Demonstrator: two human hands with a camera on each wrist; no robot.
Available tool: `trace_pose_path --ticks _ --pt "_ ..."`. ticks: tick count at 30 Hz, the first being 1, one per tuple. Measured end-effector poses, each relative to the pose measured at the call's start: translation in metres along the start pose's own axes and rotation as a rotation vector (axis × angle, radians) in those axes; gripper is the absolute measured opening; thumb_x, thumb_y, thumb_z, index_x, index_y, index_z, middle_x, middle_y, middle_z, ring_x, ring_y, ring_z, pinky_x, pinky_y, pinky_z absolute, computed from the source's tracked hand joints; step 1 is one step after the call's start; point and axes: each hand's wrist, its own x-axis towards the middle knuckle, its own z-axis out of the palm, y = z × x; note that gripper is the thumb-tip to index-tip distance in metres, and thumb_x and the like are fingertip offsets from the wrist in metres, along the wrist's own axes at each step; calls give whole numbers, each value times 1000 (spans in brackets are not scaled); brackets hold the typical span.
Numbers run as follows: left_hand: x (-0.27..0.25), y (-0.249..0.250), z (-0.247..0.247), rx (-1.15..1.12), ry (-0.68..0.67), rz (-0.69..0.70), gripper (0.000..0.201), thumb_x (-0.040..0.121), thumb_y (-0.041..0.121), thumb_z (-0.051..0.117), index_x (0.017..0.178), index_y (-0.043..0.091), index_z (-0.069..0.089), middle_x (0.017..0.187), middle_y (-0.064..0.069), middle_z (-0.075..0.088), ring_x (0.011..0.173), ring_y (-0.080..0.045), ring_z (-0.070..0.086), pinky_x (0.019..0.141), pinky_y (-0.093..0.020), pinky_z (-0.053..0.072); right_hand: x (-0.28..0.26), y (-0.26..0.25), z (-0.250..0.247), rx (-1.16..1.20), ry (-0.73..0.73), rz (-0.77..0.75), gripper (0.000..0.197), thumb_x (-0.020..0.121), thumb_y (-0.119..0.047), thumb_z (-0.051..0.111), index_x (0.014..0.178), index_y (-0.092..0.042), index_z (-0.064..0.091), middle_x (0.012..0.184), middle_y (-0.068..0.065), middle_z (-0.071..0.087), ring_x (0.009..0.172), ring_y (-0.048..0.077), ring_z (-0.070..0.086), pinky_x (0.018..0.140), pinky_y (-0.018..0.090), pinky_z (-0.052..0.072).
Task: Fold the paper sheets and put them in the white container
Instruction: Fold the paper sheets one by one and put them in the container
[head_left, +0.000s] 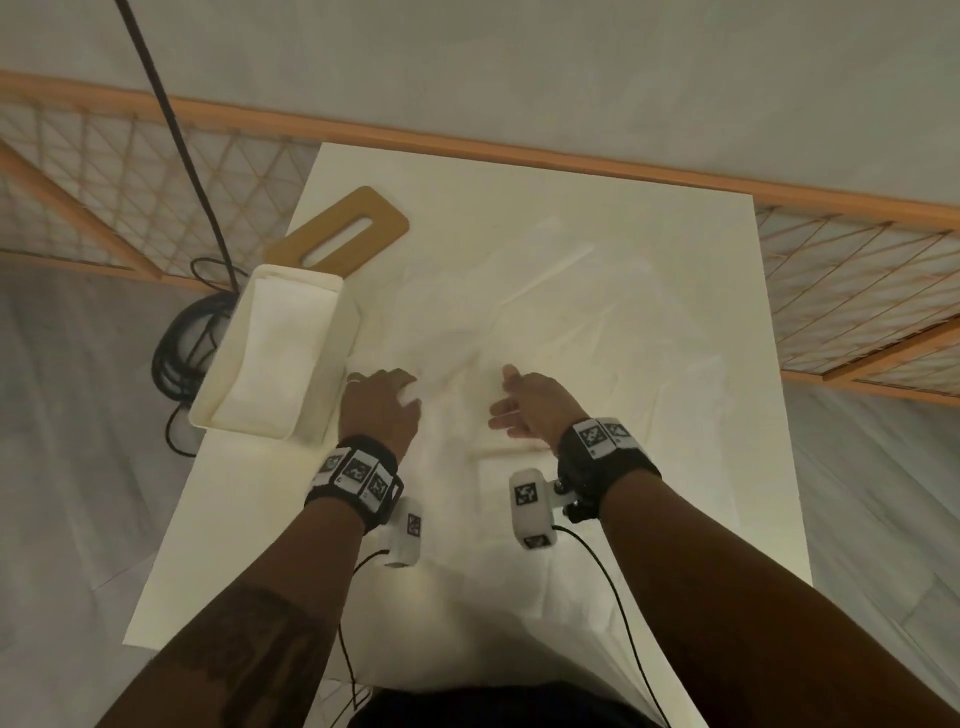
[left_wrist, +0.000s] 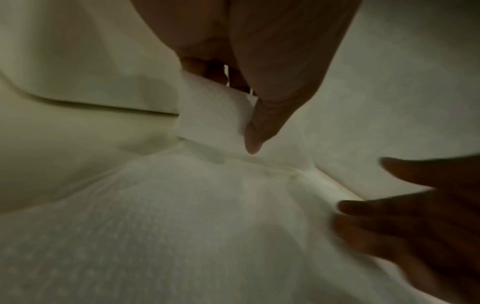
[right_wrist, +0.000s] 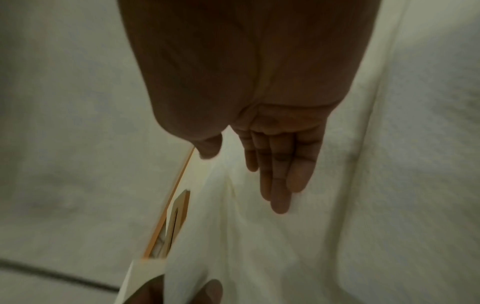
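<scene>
Container (head_left: 291, 332): 1, white. Left hand (head_left: 382, 405) grip pinching 1 paper sheet (left_wrist: 213, 111); right hand (head_left: 530, 405) grip wide.

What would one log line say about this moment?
left hand: pinches thin white paper sheet | right hand: open, empty | white rectangular container: holds folded paper

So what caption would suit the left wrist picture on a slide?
Left hand pinches a folded paper sheet above the paper-covered table while the open right hand reaches in.
</scene>
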Motion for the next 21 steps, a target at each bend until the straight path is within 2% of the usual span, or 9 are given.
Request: trace_pose_path --ticks 3,6,9,11,13,16,18,19,21 --pt "-21 14 -4 70 55 390 15 87 22 72 101 26 75 101 1 73 103 -36 60 86 -47 46 -1 0 -8 329 -25 136 84 88 -82 35 122 -8 55 110 20 73 93 33 75 91 46 56" --pt "-45 24 -1 12 109 617 29 70 5 82 85 29 75 94 9 71 99 -33 61 76 -42 46 -7 0 -20 508 -162 199 107 74 -96 28 130 -10 57 123 24 69 92 36 74 86 45 54" --pt "-55 22 11 -2 116 788 41 63 -3 82 82 33 74 97 11 66 107 -25 50 80 -39 43 -26 -2 -32 523 -277 151 86 85 -86 35 132 -21 65 128 15 69 107 34 71 81 41 58" --pt "-58 19 15 1 88 816 47 63 -6 79 84 35 74 106 12 63 115 -24 46 87 -42 46 -35 0 -41 428 -272 98 55 96 -58 57 129 -15 67 126 15 70 117 37 66 89 42 55" --pt "-60 20 10 -116 -3 738 45 68 2 72 96 37 74 125 13 56 127 -19 41 100 -42 40 -37 8 -52 329 -237 16 40 92 -28 71 127 -8 67 122 16 71 119 40 64 91 44 54" --pt "-58 27 -9 -694 -138 440 44 80 32 60 124 28 66 146 8 46 136 -5 38 106 -17 32 -44 11 -70 286 -230 -89 38 90 -7 69 127 -1 65 122 19 70 111 36 69 85 41 59" --pt "-50 38 -20 -1065 -222 65 52 82 53 54 128 30 62 142 11 54 124 4 50 105 -30 40 -53 8 -81 321 -242 -144 35 92 -3 65 126 3 64 120 19 70 106 34 70 87 43 59" --pt "-45 43 -25 -1106 -277 -65 61 78 64 52 129 33 61 139 14 57 122 2 53 107 -39 40 -57 5 -87 322 -249 -171 33 92 -1 64 125 3 64 118 19 71 103 33 71 86 42 58" --pt "-37 51 -29 -1091 -414 -128 85 65 83 59 135 34 56 138 12 60 127 -6 54 111 -49 37 -62 -1 -96 292 -279 -216 34 92 0 63 125 3 63 118 20 70 105 34 70 90 43 57"
